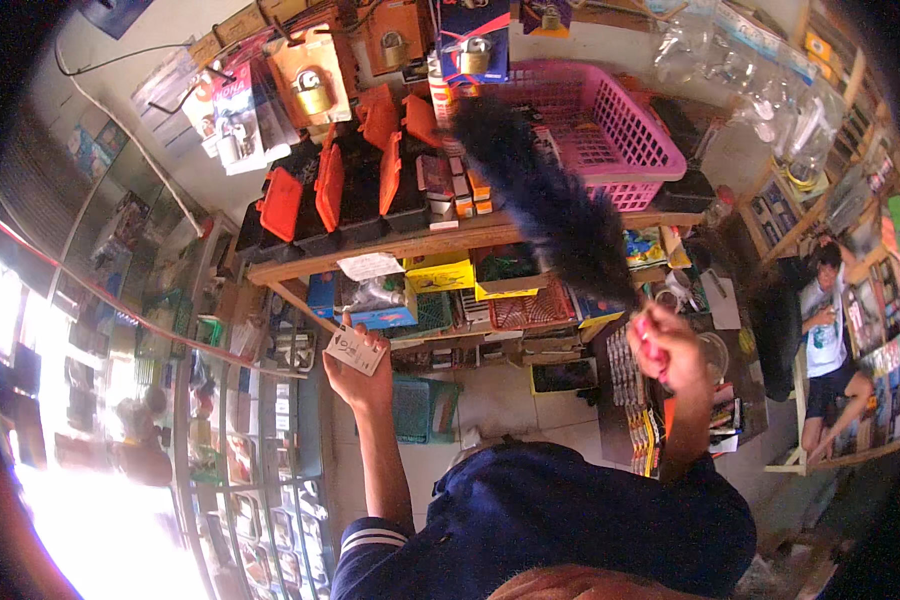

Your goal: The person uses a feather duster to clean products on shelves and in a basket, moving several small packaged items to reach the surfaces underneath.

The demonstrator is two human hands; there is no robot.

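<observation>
My right hand point(667, 349) grips the pink handle of a dark feather duster point(551, 206). The duster is blurred and reaches up across the shelf's front edge, partly hiding the pink plastic basket point(634, 127). In my left hand point(364, 379) is a small white card point(355, 351) with print on it, held below the shelf edge. Left of the duster, black organiser boxes point(360, 191) stand in a row on the wooden shelf point(420, 244), their orange lids point(279, 204) raised. Several small cartons point(450, 187) sit between these boxes and the duster.
Carded padlocks point(313, 86) hang from hooks above the shelf. A glass display case point(105, 300) runs along the left. Lower down are yellow boxes point(440, 271) and a green crate point(412, 409) on the tiled floor. A person point(825, 322) sits at the right.
</observation>
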